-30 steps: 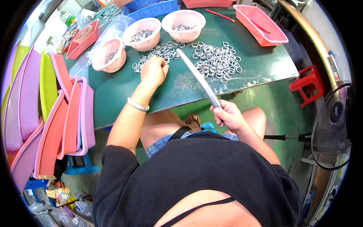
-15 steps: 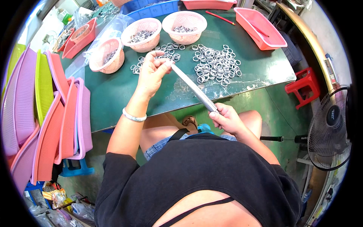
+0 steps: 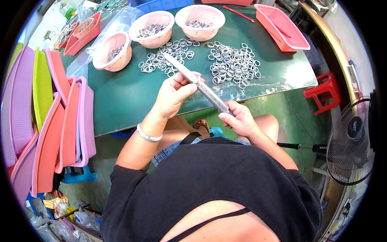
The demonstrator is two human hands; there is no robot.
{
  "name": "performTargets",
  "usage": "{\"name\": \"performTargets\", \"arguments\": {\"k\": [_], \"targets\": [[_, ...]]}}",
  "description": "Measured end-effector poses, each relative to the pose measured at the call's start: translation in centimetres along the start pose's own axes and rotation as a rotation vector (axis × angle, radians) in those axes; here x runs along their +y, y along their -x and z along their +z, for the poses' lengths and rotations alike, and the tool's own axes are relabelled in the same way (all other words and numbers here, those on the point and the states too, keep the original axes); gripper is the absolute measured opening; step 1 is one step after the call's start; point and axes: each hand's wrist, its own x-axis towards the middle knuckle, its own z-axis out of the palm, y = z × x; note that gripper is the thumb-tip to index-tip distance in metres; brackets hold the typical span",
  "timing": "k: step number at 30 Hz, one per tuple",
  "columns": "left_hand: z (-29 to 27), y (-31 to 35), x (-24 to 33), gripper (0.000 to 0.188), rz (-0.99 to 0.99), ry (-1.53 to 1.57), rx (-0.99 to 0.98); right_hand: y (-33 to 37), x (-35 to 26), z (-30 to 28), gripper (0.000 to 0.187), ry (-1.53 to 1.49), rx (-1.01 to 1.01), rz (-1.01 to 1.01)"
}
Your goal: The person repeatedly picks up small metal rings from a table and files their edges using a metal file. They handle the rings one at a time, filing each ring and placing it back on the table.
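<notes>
A tapered grey metal ring mandrel [image 3: 210, 95] slants over the table's front edge, its thin tip pointing up and left. My right hand [image 3: 241, 119] is closed round the thick lower end. Partway along the shaft, the fingers of my left hand [image 3: 172, 93] pinch a small metal ring [image 3: 196, 80] that sits round the mandrel; the fingers partly hide it. Beyond the tip lies a loose pile of silvery rings [image 3: 177, 50]. A larger ring pile [image 3: 234, 62] spreads to the right of the mandrel.
Three pink bowls, a left bowl [image 3: 125, 60], a middle bowl [image 3: 161, 41] and a right bowl [image 3: 203, 34], hold small metal pieces. A pink tray [image 3: 299, 43] and red pencil [image 3: 238, 13] lie farther right. Stacked baskets [image 3: 66, 133] stand left, a fan [image 3: 350, 141] right.
My left hand has come from the mandrel's tip toward me, down along the shaft, with a ring now round it. The mandrel's tip has shifted up and left; my right hand keeps its grip.
</notes>
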Motion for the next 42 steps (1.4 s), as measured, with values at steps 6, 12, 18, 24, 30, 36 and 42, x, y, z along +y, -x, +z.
{"name": "performTargets", "arguments": {"k": [6, 12, 18, 24, 30, 36, 42], "targets": [[-0.4, -0.1, -0.4, 0.026, -0.006, -0.007, 0.037, -0.2, 0.5, -0.1, 0.021, 0.036, 0.000, -0.012], [-0.2, -1.0, -0.2, 0.024, 0.031, -0.082, 0.053, -1.2, 0.1, -0.2, 0.029, 0.083, 0.010, -0.062], [-1.7, -6.4, 2.7, 0.014, 0.250, 0.023, 0.212, -4.1, -2.0, -1.0, 0.034, 0.026, -0.019, -0.132], [-5.0, -13.5, 6.4, 0.021, 0.347, -0.264, 0.382, -4.2, -2.3, -2.4, 0.028, -0.211, -0.074, -0.030], [-3.3, -16.6, 5.8, 0.031, 0.365, -1.375, 0.419, -4.7, -1.0, -3.8, 0.029, -0.367, -0.078, -0.109], [-3.9, -12.0, 5.6, 0.025, 0.154, -1.354, 0.073, -5.0, -0.5, -3.9, 0.027, -0.431, -0.062, -0.138], [-4.9, -7.0, 3.3, 0.024, 0.144, -1.699, -0.020, -6.2, -1.5, -3.4, 0.029, -0.419, -0.103, -0.119]]}}
